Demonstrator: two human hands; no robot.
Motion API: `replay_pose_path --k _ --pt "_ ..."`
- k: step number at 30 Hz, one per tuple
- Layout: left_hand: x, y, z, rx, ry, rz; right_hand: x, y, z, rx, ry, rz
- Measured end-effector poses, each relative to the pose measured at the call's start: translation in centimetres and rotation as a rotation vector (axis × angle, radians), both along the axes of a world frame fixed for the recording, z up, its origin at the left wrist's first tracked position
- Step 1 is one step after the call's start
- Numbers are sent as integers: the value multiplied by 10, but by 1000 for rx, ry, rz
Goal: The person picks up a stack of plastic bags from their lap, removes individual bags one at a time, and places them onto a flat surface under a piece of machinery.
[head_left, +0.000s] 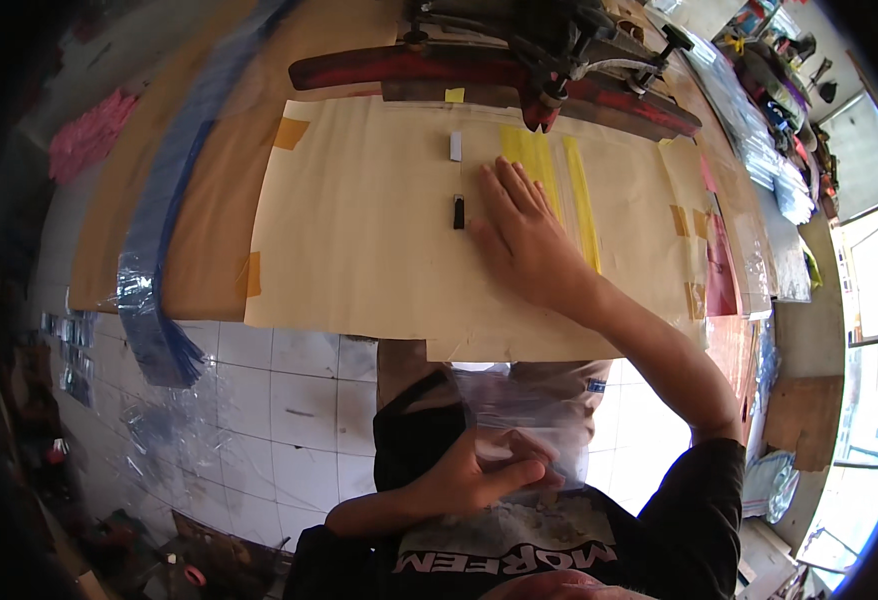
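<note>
My right hand (521,232) lies flat with its fingers stretched out on a tan paper sheet (359,220) taped to the table. Under and beside its fingers are yellow strips (531,150). Just left of that hand sit a small black piece (459,212) and, farther up, a small white piece (455,147). Close to my body, my left hand (484,472) is closed on clear plastic film (519,405), which hangs in front of my lap. How many layers it holds, I cannot tell.
A red and black clamp-like machine bar (409,70) spans the table's far side. Long blue plastic film (174,210) hangs over the edge at left, near a pink bundle (92,135). Clear plastic packs (749,110) lie at right. White floor tiles (299,405) show below.
</note>
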State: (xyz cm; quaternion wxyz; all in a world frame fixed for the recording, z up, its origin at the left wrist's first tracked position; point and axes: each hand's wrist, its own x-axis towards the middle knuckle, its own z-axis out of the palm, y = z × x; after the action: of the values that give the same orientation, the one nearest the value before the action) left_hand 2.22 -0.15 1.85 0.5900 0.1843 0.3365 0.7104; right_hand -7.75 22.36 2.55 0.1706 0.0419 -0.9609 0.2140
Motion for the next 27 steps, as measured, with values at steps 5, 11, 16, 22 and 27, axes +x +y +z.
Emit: replay_pose_path --k 5,11,16,22,27 --pt "-11 -3 3 -57 -42 4 16 -5 12 205 -85 -139" --pt "-12 -6 -4 -38 -84 -34 13 -3 0 290 -38 -166" --pt "-13 -8 -6 -45 -146 -7 11 -5 0 273 -47 -166" --pt "-16 -6 -4 -32 -116 -33 10 -3 0 267 -44 -169" --pt "-17 -3 -4 -7 -138 6 7 -2 1 259 -52 -167"
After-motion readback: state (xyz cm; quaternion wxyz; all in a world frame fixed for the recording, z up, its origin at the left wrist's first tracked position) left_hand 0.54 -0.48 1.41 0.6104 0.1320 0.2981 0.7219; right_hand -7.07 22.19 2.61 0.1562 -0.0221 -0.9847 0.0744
